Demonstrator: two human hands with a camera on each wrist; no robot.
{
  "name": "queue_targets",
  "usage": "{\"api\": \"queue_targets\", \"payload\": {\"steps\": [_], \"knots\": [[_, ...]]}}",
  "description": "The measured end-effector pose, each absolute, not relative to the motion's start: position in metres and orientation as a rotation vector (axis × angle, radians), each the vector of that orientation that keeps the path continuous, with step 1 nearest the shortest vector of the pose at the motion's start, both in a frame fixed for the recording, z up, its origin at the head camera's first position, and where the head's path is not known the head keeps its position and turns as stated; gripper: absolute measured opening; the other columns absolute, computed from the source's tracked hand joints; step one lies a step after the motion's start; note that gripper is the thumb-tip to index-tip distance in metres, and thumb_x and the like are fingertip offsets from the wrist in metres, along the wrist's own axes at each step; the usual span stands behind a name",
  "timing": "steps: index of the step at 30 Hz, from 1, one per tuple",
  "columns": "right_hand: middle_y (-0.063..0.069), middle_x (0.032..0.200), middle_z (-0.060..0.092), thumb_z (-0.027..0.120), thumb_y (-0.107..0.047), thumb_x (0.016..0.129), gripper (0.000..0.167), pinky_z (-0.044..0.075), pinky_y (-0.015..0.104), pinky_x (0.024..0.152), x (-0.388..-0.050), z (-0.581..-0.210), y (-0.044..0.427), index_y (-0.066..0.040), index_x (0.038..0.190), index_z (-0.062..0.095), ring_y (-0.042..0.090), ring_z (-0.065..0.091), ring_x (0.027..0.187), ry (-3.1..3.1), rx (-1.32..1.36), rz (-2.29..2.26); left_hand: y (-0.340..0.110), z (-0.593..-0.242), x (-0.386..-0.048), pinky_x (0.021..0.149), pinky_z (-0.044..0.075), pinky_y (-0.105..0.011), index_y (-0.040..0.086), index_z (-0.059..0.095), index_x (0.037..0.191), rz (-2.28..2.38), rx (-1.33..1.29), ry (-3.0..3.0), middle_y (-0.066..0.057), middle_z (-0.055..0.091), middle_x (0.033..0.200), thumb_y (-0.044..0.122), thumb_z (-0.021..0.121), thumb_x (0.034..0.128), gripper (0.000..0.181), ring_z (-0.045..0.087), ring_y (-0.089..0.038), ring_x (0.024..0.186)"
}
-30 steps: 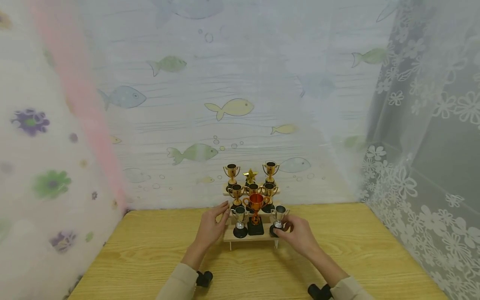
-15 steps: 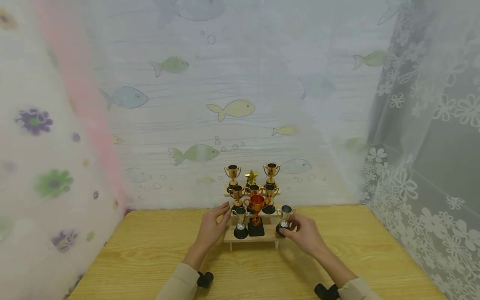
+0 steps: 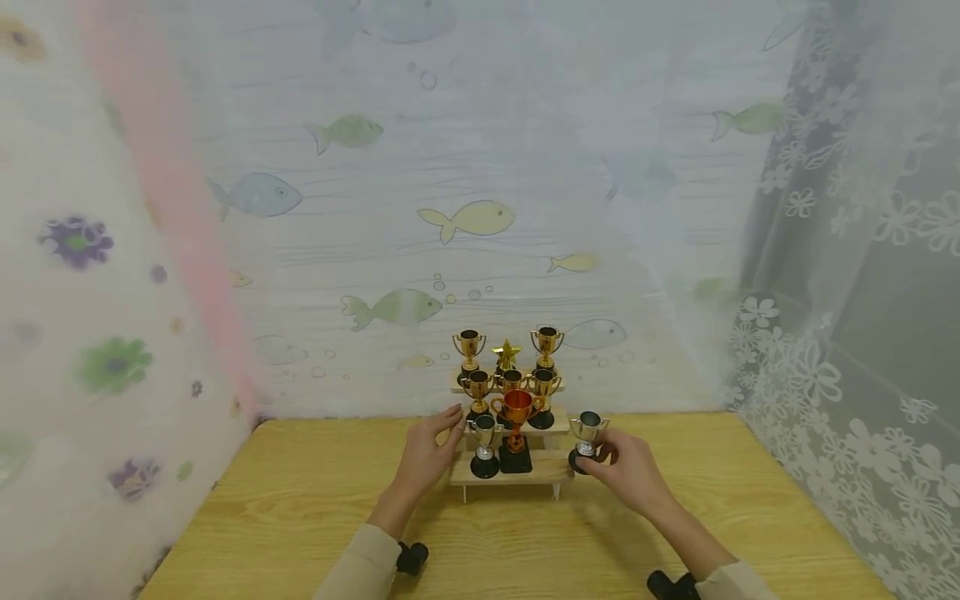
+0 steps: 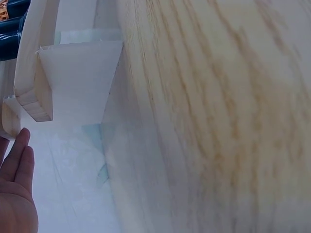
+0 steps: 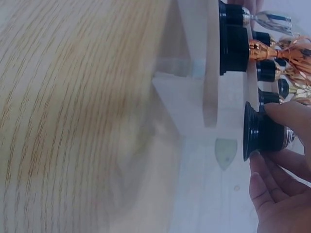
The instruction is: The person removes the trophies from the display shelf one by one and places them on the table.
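By its black base, a small silver trophy cup (image 3: 588,423) is pinched in my right hand (image 3: 626,471), just off the right end of a tiered wooden stand (image 3: 480,478). The right wrist view shows its black base (image 5: 262,133) between thumb and fingers, apart from the shelf. My left hand (image 3: 426,454) touches the stand's left side with its fingers extended; in the left wrist view those fingertips (image 4: 24,136) meet a shelf end. On the front step stand another silver trophy cup (image 3: 485,433) and a taller orange-red trophy cup (image 3: 517,407).
Gold trophy cups (image 3: 545,385) line the middle step. On the top step, a gold star trophy (image 3: 507,355) stands between two gold cups. The wooden table (image 3: 315,500) meets a fish-patterned curtain (image 3: 480,150) behind, with a lace curtain (image 3: 810,367) at the right.
My right hand has moved the silver trophy cup rightward, off the front step and beyond the stand's end. The left hand stays at the stand's left side.
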State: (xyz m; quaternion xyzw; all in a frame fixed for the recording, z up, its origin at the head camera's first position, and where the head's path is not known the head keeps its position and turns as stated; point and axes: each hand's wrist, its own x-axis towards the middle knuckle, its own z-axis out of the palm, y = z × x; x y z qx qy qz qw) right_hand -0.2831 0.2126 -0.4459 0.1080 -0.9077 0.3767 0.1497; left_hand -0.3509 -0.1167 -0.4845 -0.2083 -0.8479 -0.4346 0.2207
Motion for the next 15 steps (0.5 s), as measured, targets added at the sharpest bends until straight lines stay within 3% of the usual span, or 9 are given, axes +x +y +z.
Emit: {"api": "queue_targets", "payload": {"steps": [15], "knots": [[-0.001,0.081,0.066,0.086,-0.017,0.083,0.022,0.043,0.026,0.061,-0.2787,-0.448,0.2204,-0.006,0.095,0.071,0.013,0.051,0.069,-2.627,0.278,1.082,-0.1177,-0.4847,-0.3519,0.107,0.048,-0.052,-0.003,0.071,0.126,-1.187,-0.585,-2.331,-0.011,0.065,0.137,0.019,0.064,0.1026,0.033,0.061,-0.034,0.128]]}}
